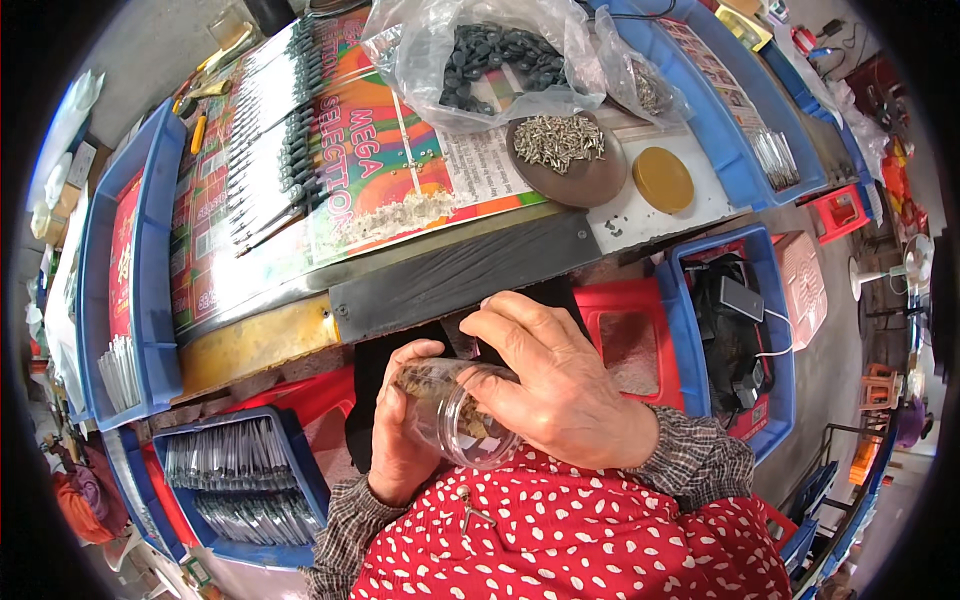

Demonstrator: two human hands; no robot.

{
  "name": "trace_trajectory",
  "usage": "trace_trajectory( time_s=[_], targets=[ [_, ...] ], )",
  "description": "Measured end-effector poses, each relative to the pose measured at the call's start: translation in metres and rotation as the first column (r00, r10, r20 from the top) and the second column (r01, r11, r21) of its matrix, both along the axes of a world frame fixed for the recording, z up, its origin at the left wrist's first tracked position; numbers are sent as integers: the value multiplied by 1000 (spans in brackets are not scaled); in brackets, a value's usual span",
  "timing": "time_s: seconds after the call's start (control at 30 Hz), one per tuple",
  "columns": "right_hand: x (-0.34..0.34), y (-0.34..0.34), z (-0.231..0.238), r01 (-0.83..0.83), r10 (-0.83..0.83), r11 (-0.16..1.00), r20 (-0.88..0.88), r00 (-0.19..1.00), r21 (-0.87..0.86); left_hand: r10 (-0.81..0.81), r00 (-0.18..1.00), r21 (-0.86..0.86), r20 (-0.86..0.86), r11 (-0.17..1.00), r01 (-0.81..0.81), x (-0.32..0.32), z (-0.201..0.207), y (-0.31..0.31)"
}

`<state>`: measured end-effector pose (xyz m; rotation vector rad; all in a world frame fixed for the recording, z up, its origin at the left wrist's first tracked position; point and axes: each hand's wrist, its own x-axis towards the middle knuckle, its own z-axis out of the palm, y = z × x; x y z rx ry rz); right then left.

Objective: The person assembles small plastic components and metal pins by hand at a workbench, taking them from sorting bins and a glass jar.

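The clear jar (432,412), with brownish contents (424,380) inside, is off the tabletop (460,288), held in front of its front edge and above the red white-spotted garment (560,540). It tilts, its ringed end toward the garment; good handling seems to call for a steady cradle from the left grip (402,440) and finer work at that end by the right grip (550,388), with the tilt shallow enough that nothing loose spills. Light pressure looks wise, since the smooth wall could slip or turn. The jar lies between the two: the left is curled part-way round its left side, while the right arches over the other side, half-curled, thumb across the ringed end. Whether that thumb is inside the mouth or against the outer wall I cannot tell. Beyond, toward the tabletop's front right corner, sit a round gold lid (663,180) and a brown dish (566,190) of small metal pieces (557,143); nearer the back edge is a clear bag (415,55) of black pieces (500,58).
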<state>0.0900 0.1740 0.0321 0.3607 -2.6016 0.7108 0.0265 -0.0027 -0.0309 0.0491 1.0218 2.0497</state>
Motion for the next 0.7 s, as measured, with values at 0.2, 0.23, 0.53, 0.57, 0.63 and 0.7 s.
trace_trajectory(
  time_s=[0.2, 0.23, 0.53, 0.57, 0.63, 0.7],
  targets=[
    [-4, -1, -2, -6, -9, 984, 84, 996, 176, 38, 998, -57, -52, 998, -41, 2, -6, 2],
    [-4, -1, -2, -41, 27, 989, 102, 994, 145, 37, 998, -59, -49, 997, -40, 2, -5, 1],
    [-2, -2, -6, -14, -3, 984, 91, 996, 178, 42, 998, -54, -57, 998, -45, 1, -6, 1],
    [-2, -2, -7, -3, -20, 977, 107, 994, 215, 40, 998, -62, -57, 997, -44, 2, -7, 1],
    [-2, 0, -10, -16, -2, 981, 90, 996, 195, 39, 998, -70, -56, 997, -43, 2, -7, 0],
    [-2, 1, -12, -29, 16, 984, 73, 997, 175, 28, 997, -61, -73, 998, -32, 1, -5, 1]
  ],
)
